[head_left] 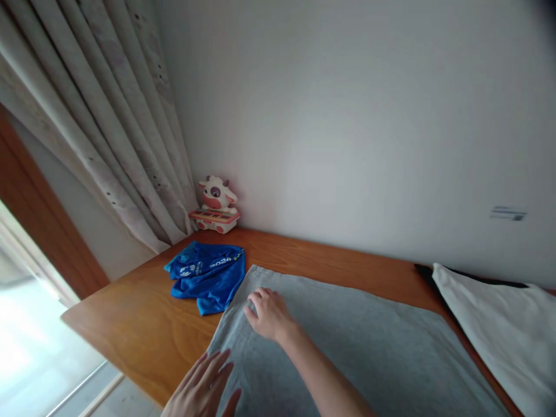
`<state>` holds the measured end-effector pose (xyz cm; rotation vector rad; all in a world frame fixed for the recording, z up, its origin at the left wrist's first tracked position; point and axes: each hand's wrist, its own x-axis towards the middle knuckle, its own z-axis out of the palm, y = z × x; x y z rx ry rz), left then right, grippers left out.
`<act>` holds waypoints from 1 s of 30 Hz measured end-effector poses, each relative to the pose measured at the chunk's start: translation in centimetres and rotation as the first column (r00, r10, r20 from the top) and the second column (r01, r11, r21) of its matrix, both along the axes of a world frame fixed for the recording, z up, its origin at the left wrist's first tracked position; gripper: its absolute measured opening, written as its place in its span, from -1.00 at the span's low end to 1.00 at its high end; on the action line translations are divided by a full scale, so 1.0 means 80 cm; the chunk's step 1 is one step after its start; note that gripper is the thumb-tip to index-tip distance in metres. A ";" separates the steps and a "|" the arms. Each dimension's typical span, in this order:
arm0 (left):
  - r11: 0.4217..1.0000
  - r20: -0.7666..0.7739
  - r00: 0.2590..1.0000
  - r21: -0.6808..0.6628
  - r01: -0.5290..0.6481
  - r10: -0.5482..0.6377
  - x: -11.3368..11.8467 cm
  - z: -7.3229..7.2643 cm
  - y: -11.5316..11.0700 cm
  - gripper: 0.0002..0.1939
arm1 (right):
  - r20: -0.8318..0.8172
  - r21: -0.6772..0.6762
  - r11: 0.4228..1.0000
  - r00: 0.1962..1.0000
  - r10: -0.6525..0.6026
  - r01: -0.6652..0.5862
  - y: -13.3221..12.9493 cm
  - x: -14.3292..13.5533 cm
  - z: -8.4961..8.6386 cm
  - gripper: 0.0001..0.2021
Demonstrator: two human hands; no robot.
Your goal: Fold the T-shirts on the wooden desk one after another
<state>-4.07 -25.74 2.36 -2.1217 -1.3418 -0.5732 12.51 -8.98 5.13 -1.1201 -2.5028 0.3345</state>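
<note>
A grey cloth (347,330), perhaps a garment, lies spread nearly flat on the wooden table, with small wrinkles near its left edge. My right hand (267,313) rests on its upper left part; the fingers are bent, and a gap shows between thumb and fingers. Closer to me, my left hand (202,385) is at the cloth's left edge, fingers stretched out and apart, partly cut off by the frame's bottom. Just left of the cloth's far corner lies a crumpled blue cloth item (211,275) with white print reading 2024.
At the table's (143,313) far left corner stands a cow-shaped toy keyboard (216,208) against the wall. White fabric (499,318) with something black beneath it lies at right. A curtain (99,116) hangs at left, near the table's left edge.
</note>
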 end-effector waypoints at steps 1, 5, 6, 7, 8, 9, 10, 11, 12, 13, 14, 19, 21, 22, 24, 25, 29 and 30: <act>0.999 0.015 1.000 -0.026 0.019 -0.019 0.013 0.008 0.008 -0.58 | -0.003 -0.009 1.000 1.000 0.028 -0.028 -0.009 0.020 0.006 -0.68; 0.986 0.061 0.992 -0.115 0.119 -0.112 0.070 0.033 0.039 -0.51 | -0.015 -0.009 1.000 1.000 -0.020 0.020 -0.047 0.128 0.028 -0.57; 0.981 0.086 0.988 -0.140 0.137 -0.125 0.083 0.036 0.046 -0.49 | 0.012 -0.015 0.998 0.998 -0.062 0.062 -0.054 0.159 0.029 -0.54; 0.974 0.113 0.985 -0.171 0.149 -0.131 0.095 0.037 0.053 -0.48 | 0.055 -0.027 0.993 0.992 -0.116 0.118 -0.060 0.190 0.027 -0.52; 0.965 0.136 0.982 -0.209 0.161 -0.134 0.104 0.037 0.061 -0.47 | 0.107 -0.035 0.983 0.979 -0.173 0.178 -0.064 0.220 0.022 -0.49; 0.953 0.151 0.979 -0.248 0.174 -0.139 0.111 0.035 0.068 -0.46 | 0.152 -0.027 0.965 0.955 -0.254 0.261 -0.066 0.250 0.014 -0.46; 0.938 0.153 0.977 -0.289 0.190 -0.151 0.116 0.031 0.074 -0.45 | 0.208 -0.013 0.937 0.917 -0.340 0.350 -0.067 0.279 0.003 -0.42; 0.922 0.143 0.975 -0.328 0.207 -0.168 0.119 0.026 0.080 -0.43 | 0.263 0.011 0.892 0.859 -0.439 0.452 -0.067 0.307 -0.010 -0.38; 0.906 0.126 0.974 -0.361 0.221 -0.188 0.119 0.021 0.085 -0.40 | 0.320 0.031 0.828 0.780 -0.538 0.559 -0.066 0.332 -0.024 -0.34; 0.893 0.105 0.973 -0.388 0.229 -0.204 0.118 0.017 0.089 -0.38 | 0.364 0.046 0.767 0.704 -0.610 0.640 -0.066 0.354 -0.039 -0.33; 0.882 0.085 0.973 -0.411 0.231 -0.215 0.116 0.012 0.092 -0.35 | 0.378 0.070 0.729 0.658 -0.651 0.680 -0.065 0.374 -0.053 -0.32; 0.886 0.026 0.984 -0.431 0.169 -0.175 0.094 -0.004 0.097 -0.29 | 0.291 0.183 0.716 0.658 -0.694 0.674 -0.066 0.417 -0.098 -0.29; 0.906 0.020 0.992 -0.404 0.123 -0.125 0.081 -0.012 0.102 -0.27 | 0.287 0.190 0.696 0.639 -0.713 0.692 -0.066 0.418 -0.101 -0.29; 0.914 0.022 0.995 -0.393 0.098 -0.097 0.074 -0.015 0.106 -0.27 | 0.295 0.189 0.688 0.628 -0.720 0.700 -0.065 0.418 -0.101 -0.29; 0.916 0.027 0.998 -0.396 0.055 -0.049 0.059 -0.022 0.117 -0.28 | 0.315 0.181 0.679 0.612 -0.726 0.712 -0.064 0.419 -0.100 -0.28; 0.911 0.032 0.999 -0.411 0.034 -0.023 0.053 -0.025 0.123 -0.29 | 0.324 0.177 0.676 0.606 -0.726 0.715 -0.063 0.421 -0.100 -0.28; 0.867 0.062 0.994 -0.497 -0.049 0.092 0.036 -0.027 0.147 -0.33 | 0.340 0.169 0.679 0.604 -0.721 0.714 -0.062 0.425 -0.091 -0.33; 0.853 0.065 0.992 -0.519 -0.061 0.110 0.036 -0.026 0.153 -0.34 | 0.353 0.161 0.684 0.606 -0.713 0.712 -0.062 0.423 -0.084 -0.37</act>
